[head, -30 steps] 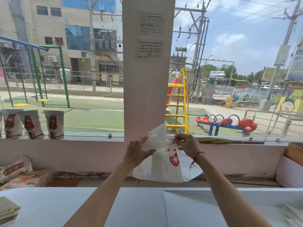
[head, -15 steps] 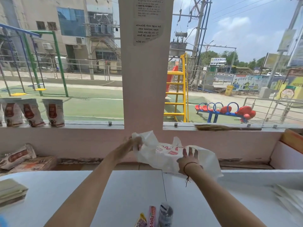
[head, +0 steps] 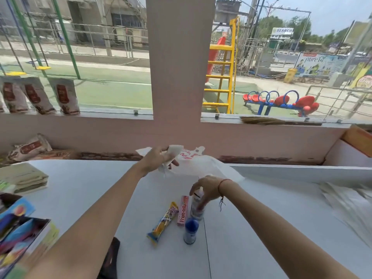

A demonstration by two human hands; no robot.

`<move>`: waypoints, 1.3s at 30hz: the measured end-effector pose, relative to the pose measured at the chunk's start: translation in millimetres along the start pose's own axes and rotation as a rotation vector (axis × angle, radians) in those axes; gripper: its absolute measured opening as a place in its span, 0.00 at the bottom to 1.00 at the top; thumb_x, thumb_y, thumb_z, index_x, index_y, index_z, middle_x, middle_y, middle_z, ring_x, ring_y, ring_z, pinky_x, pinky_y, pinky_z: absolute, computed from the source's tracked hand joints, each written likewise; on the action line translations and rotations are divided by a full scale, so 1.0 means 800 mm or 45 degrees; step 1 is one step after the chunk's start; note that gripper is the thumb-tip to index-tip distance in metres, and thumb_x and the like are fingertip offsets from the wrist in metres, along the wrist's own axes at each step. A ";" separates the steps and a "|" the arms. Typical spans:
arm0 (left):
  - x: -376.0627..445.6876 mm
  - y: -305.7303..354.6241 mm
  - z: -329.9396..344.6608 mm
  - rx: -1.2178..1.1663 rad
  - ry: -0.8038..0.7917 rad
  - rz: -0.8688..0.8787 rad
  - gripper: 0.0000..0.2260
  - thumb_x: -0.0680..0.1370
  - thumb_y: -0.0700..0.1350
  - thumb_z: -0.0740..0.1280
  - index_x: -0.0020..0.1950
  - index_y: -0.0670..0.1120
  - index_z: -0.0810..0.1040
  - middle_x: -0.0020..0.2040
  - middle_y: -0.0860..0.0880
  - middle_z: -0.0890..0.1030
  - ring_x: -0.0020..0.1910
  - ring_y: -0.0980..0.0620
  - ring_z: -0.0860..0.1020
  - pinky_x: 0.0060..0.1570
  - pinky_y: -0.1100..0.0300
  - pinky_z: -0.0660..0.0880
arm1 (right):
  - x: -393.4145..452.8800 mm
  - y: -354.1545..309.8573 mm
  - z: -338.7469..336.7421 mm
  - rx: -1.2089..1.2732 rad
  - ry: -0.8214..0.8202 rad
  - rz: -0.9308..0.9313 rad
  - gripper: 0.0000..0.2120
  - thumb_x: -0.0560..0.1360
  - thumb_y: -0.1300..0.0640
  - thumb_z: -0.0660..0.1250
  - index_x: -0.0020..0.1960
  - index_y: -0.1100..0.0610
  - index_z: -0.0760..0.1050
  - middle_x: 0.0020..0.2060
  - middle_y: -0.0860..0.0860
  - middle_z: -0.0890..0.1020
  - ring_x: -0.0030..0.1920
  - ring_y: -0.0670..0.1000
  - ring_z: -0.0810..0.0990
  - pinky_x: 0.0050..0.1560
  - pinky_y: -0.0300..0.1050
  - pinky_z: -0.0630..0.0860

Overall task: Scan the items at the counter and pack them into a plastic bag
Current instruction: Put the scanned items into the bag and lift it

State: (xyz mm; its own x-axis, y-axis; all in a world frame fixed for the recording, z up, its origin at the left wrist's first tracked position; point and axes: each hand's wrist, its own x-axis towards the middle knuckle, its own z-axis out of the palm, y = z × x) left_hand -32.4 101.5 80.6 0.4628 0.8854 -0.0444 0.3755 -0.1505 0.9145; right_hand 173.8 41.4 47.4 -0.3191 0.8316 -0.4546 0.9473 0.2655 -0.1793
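Your white counter [head: 80, 190] carries, just below your right fingers [head: 193, 191], a small bottle [head: 196, 208], with a pink Fruit-tella stick [head: 183, 210] beside it, a yellow wrapped bar [head: 163, 223] further left, and a blue-capped bottle [head: 191, 230] nearest you.

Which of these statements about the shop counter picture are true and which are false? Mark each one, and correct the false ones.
1. The left hand holds the white plastic bag. True.
2. The right hand is closed around the pink Fruit-tella stick. False: it grips the pale bottle beside that stick, which lies untouched on the counter.
3. The blue-capped bottle is already inside the bag. False: it stands on the counter, nearer the person than the pale bottle.
4. The yellow and blue wrapped bar lies to the left of the Fruit-tella stick. True.
5. A broom lies on the window ledge. True.
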 end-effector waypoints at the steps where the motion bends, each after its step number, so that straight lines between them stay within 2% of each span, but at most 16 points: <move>1: -0.004 -0.006 0.007 -0.003 0.010 0.000 0.12 0.79 0.49 0.64 0.58 0.45 0.78 0.45 0.44 0.85 0.36 0.52 0.79 0.40 0.60 0.76 | 0.000 -0.001 0.013 -0.045 -0.039 0.029 0.28 0.66 0.46 0.75 0.64 0.47 0.73 0.64 0.50 0.76 0.62 0.54 0.73 0.61 0.51 0.72; 5: -0.015 -0.031 0.018 -0.028 0.059 -0.006 0.09 0.79 0.45 0.63 0.54 0.44 0.81 0.49 0.44 0.85 0.46 0.51 0.81 0.50 0.58 0.76 | 0.007 0.014 0.026 0.035 0.100 0.056 0.28 0.65 0.47 0.77 0.62 0.46 0.73 0.60 0.53 0.79 0.58 0.56 0.78 0.56 0.52 0.77; 7: -0.019 -0.035 0.017 -0.060 0.099 -0.004 0.07 0.79 0.45 0.63 0.52 0.45 0.80 0.45 0.46 0.85 0.39 0.54 0.81 0.44 0.60 0.76 | 0.000 0.021 0.003 0.201 0.277 0.068 0.26 0.63 0.45 0.77 0.59 0.49 0.75 0.55 0.54 0.82 0.47 0.54 0.84 0.47 0.48 0.82; 9: -0.021 -0.035 0.013 -0.116 0.129 -0.004 0.07 0.80 0.44 0.62 0.54 0.44 0.77 0.40 0.47 0.83 0.33 0.54 0.77 0.39 0.61 0.74 | -0.005 0.020 -0.027 0.355 0.563 0.050 0.25 0.63 0.44 0.76 0.57 0.51 0.76 0.49 0.54 0.84 0.38 0.52 0.85 0.41 0.47 0.82; 11: -0.023 -0.031 0.012 -0.198 0.158 -0.008 0.08 0.81 0.43 0.59 0.57 0.43 0.74 0.36 0.47 0.78 0.30 0.54 0.74 0.35 0.61 0.71 | 0.000 0.009 -0.046 0.504 0.800 0.019 0.23 0.63 0.46 0.76 0.55 0.51 0.76 0.44 0.53 0.85 0.34 0.50 0.83 0.36 0.44 0.79; 12: -0.024 -0.028 0.013 -0.267 0.164 -0.013 0.09 0.82 0.42 0.58 0.59 0.44 0.73 0.35 0.47 0.75 0.28 0.55 0.72 0.33 0.62 0.70 | 0.009 0.001 -0.049 0.520 0.857 0.019 0.23 0.63 0.46 0.77 0.55 0.51 0.75 0.43 0.53 0.84 0.35 0.51 0.81 0.36 0.43 0.77; 15: -0.028 -0.017 0.013 -0.455 0.113 -0.023 0.09 0.82 0.41 0.57 0.59 0.46 0.73 0.32 0.50 0.67 0.25 0.57 0.66 0.27 0.68 0.68 | 0.052 -0.017 -0.037 0.390 0.818 0.057 0.26 0.62 0.48 0.77 0.58 0.52 0.75 0.50 0.56 0.81 0.46 0.56 0.79 0.44 0.44 0.74; 18: -0.039 -0.013 -0.003 -0.503 0.036 0.027 0.08 0.81 0.44 0.59 0.54 0.48 0.78 0.27 0.52 0.63 0.24 0.57 0.62 0.29 0.64 0.66 | 0.090 -0.016 -0.015 0.243 0.682 0.169 0.25 0.69 0.54 0.71 0.64 0.55 0.72 0.60 0.59 0.73 0.57 0.61 0.77 0.57 0.52 0.75; 22: -0.056 -0.027 -0.029 -0.219 0.116 -0.039 0.14 0.76 0.49 0.68 0.61 0.49 0.78 0.27 0.55 0.73 0.27 0.55 0.69 0.31 0.63 0.69 | 0.115 0.001 -0.001 0.082 0.672 0.265 0.19 0.75 0.64 0.63 0.64 0.61 0.64 0.61 0.61 0.76 0.56 0.64 0.79 0.54 0.54 0.77; 25: -0.056 -0.050 -0.027 -0.078 0.111 -0.136 0.26 0.75 0.47 0.69 0.71 0.48 0.68 0.29 0.50 0.77 0.26 0.56 0.72 0.30 0.65 0.71 | 0.120 0.001 -0.004 -0.099 0.590 0.221 0.17 0.77 0.65 0.57 0.65 0.64 0.66 0.64 0.60 0.74 0.61 0.61 0.76 0.57 0.50 0.72; 29: -0.046 -0.066 -0.007 -0.028 0.105 -0.164 0.30 0.76 0.47 0.67 0.76 0.49 0.59 0.30 0.49 0.78 0.28 0.55 0.75 0.33 0.62 0.73 | 0.105 -0.004 -0.007 -0.382 0.698 0.112 0.20 0.78 0.63 0.58 0.69 0.60 0.66 0.65 0.60 0.72 0.62 0.61 0.72 0.64 0.49 0.70; 31: -0.040 -0.071 0.001 -0.028 0.124 -0.187 0.32 0.77 0.46 0.67 0.77 0.48 0.55 0.32 0.48 0.77 0.28 0.56 0.74 0.33 0.64 0.72 | 0.084 -0.013 -0.006 -0.285 0.794 -0.044 0.15 0.77 0.56 0.61 0.61 0.58 0.76 0.61 0.58 0.75 0.60 0.58 0.73 0.63 0.50 0.72; 32: -0.036 -0.074 0.004 -0.024 0.121 -0.191 0.32 0.77 0.47 0.66 0.77 0.49 0.55 0.33 0.48 0.76 0.29 0.56 0.74 0.33 0.64 0.73 | 0.069 -0.019 -0.007 -0.125 0.724 -0.127 0.14 0.76 0.50 0.64 0.55 0.57 0.79 0.58 0.56 0.77 0.57 0.56 0.75 0.61 0.50 0.73; 34: -0.031 -0.079 0.010 -0.031 0.101 -0.193 0.31 0.77 0.47 0.66 0.77 0.49 0.56 0.36 0.47 0.76 0.31 0.55 0.73 0.35 0.62 0.73 | 0.039 -0.035 -0.007 0.143 0.214 -0.152 0.19 0.71 0.41 0.68 0.53 0.54 0.80 0.54 0.52 0.82 0.54 0.53 0.78 0.58 0.48 0.75; 36: -0.030 -0.080 0.016 -0.057 0.090 -0.196 0.30 0.77 0.45 0.66 0.77 0.48 0.57 0.35 0.48 0.74 0.30 0.55 0.72 0.33 0.64 0.72 | 0.024 -0.046 0.003 0.027 -0.259 -0.076 0.25 0.66 0.38 0.72 0.57 0.51 0.78 0.57 0.50 0.81 0.55 0.52 0.78 0.59 0.48 0.76; 39: -0.034 -0.082 0.024 -0.077 0.083 -0.185 0.29 0.77 0.44 0.65 0.77 0.48 0.58 0.32 0.50 0.72 0.29 0.56 0.71 0.32 0.63 0.71 | 0.020 -0.055 0.028 -0.020 -0.522 0.053 0.29 0.62 0.41 0.76 0.61 0.49 0.76 0.60 0.54 0.79 0.55 0.56 0.81 0.54 0.49 0.80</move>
State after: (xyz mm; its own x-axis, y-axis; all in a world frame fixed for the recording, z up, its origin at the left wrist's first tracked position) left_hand -54.4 79.0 14.5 0.3529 0.9230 -0.1535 0.3850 0.0062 0.9229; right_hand 126.4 32.1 28.3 -0.2625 0.5793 -0.7717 0.9589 0.2461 -0.1414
